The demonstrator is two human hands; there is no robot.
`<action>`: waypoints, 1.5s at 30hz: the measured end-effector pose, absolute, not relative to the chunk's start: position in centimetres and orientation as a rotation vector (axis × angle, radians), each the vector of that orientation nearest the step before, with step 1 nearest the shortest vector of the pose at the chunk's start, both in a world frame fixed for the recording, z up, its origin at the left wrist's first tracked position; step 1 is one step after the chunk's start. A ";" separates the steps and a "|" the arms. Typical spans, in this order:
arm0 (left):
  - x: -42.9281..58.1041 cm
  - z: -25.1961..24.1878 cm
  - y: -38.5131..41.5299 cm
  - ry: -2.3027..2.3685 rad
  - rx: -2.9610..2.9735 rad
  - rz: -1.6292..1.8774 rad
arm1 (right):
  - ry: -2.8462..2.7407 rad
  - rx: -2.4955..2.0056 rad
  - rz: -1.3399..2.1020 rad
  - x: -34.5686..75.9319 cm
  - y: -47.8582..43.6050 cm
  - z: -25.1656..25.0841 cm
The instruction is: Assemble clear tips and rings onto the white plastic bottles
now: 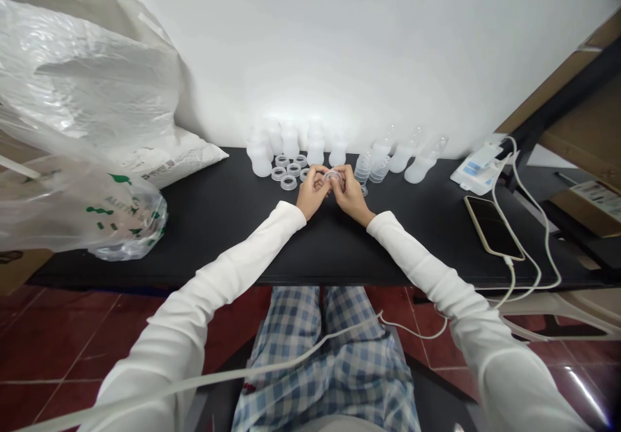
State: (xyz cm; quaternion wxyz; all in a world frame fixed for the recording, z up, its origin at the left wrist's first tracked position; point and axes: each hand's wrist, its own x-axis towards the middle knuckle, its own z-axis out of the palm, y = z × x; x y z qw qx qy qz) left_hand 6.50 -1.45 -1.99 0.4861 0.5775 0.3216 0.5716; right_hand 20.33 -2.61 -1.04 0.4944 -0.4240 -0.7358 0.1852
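Both hands meet at the middle of the black table, holding one clear plastic ring [332, 176] between them. My left hand [313, 191] grips its left side with bent fingers, and my right hand [351, 194] pinches its right side. Several loose clear rings [288, 182] lie just left of my left hand. Behind them, along the wall, stand several frosted white bottles [290, 140]. To the right of my right hand are several clear nipples [379, 168], and bottles with nipples on top [421, 165] stand beyond them.
A large white plastic bag [97, 70] and a clear printed bag [121, 215] fill the left side. On the right lie a phone [493, 227] with a cable, a white box [478, 168] and looping white cords. The black table's [233, 244] front edge runs above my lap.
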 end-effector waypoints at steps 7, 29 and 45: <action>6.1 -1.4 -1.9 0.744 1.464 1.398 | -1.877 -0.982 0.419 21.0 -3.0 -0.5; 5.6 -1.8 -1.6 0.873 1.589 1.361 | -1.797 -0.983 0.495 20.9 -3.1 -0.5; 5.2 -1.1 -1.7 0.905 1.843 1.301 | -1.899 -1.037 0.350 21.6 -2.9 -1.0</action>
